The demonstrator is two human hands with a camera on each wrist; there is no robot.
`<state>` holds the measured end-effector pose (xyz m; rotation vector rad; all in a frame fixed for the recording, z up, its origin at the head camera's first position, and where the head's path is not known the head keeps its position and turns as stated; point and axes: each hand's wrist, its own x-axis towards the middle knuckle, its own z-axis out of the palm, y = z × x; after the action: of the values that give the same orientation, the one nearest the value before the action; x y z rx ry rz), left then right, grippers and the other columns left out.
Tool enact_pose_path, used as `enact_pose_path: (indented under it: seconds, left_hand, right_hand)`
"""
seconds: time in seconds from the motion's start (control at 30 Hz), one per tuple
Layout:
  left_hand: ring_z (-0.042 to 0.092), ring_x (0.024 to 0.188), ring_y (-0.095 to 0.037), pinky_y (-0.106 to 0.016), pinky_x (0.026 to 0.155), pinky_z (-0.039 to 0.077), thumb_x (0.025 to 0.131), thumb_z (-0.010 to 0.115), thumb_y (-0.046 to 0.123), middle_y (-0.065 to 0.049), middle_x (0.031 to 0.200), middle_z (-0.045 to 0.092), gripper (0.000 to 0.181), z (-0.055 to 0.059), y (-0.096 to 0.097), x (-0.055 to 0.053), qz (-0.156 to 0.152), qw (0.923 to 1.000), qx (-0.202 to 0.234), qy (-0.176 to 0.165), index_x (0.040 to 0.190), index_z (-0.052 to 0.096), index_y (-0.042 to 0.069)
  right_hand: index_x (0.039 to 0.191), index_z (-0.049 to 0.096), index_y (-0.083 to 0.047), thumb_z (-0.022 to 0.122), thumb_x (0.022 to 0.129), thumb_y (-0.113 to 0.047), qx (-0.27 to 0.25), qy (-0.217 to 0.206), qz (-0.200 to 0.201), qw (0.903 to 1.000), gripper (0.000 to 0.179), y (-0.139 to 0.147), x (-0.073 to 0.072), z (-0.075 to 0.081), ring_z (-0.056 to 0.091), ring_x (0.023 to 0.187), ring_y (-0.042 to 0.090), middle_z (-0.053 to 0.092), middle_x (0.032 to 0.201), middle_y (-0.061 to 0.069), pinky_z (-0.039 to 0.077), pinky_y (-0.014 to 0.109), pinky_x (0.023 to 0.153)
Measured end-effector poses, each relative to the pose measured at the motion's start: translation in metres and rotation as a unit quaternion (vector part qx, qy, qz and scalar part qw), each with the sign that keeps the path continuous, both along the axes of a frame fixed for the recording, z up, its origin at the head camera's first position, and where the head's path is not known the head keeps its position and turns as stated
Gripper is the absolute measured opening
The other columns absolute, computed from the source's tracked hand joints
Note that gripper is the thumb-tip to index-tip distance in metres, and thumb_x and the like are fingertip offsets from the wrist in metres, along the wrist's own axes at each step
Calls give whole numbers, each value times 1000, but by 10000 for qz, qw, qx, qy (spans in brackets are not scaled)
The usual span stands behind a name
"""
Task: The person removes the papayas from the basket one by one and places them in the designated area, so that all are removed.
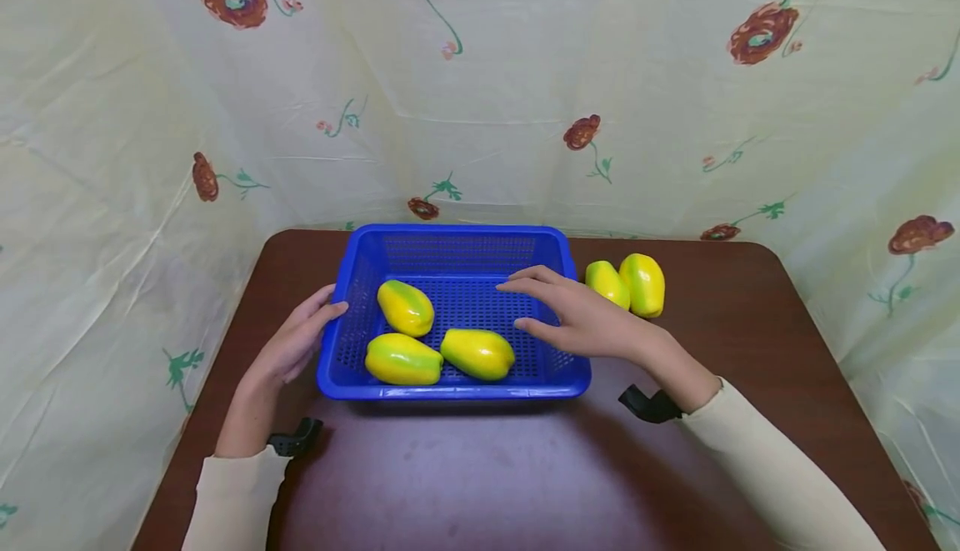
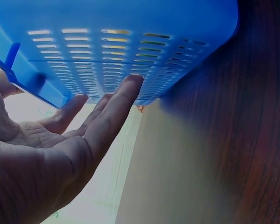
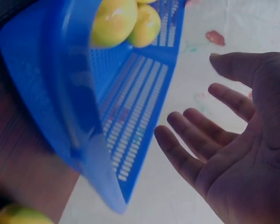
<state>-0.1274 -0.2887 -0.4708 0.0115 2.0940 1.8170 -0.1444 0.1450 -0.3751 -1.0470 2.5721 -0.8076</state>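
Note:
A blue plastic basket [image 1: 453,393] with slotted walls stands on the table. Three glossy yellow-green fruits [image 1: 405,359], oblong and papaya-like, lie in its left and front part. My left hand [image 1: 296,338] holds the basket's left side, thumb over the rim and fingers against the outer wall; in the left wrist view the fingertips [image 2: 133,80] meet the slots. Over the basket's right side hovers my right hand [image 1: 577,309], fingers spread and holding nothing. The right wrist view shows its bare palm [image 3: 252,177] apart from the basket wall.
Two more such fruits [image 1: 642,286] lie side by side on the brown table [image 1: 735,326], just right of the basket. A flowered curtain [image 1: 487,92] hangs behind the table and along both sides.

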Motion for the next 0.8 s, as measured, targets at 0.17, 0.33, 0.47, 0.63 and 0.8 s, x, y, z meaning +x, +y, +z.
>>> enact_pose_path:
  seconds: [0.17,0.33,0.47,0.63,0.8]
  left_hand:
    - [73,110,-11,-33,92,64,113,46,39,-24,151,50,65,0,1,-4,-11,10000,0,0,165,25,6]
    - [72,110,-11,-32,93,64,113,46,39,-25,150,50,65,0,3,-5,3,10000,-10,-53,165,25,6]
    - [72,109,-11,-33,93,64,113,46,38,-28,153,47,65,-1,2,-3,25,10000,-26,-60,166,25,6]
    - [73,110,-11,-37,93,65,114,45,37,-30,153,47,63,-1,1,-2,-9,10000,-32,-50,165,26,6]
    - [72,112,-11,-38,95,65,114,45,38,-32,157,44,64,-1,0,0,7,10000,-30,-46,166,25,6]
  right_hand:
    - [151,58,-20,68,105,-29,171,-109,299,9993,48,-14,-5,0,60,137,25,57,152,6,56,47,110]
    - [149,59,-20,68,104,-31,485,-210,531,9972,47,-26,-9,-1,61,137,27,58,152,6,55,47,112]
    - [150,59,-21,68,104,-31,654,-233,651,9955,47,-33,-10,-3,62,136,24,58,152,5,54,45,113]
    - [151,57,-21,67,105,-31,781,-330,742,9936,49,-39,-10,-6,62,134,24,56,154,6,56,45,111]
    - [153,56,-23,66,106,-33,899,-640,868,9901,49,-49,-13,-9,61,136,26,54,156,5,55,44,112]
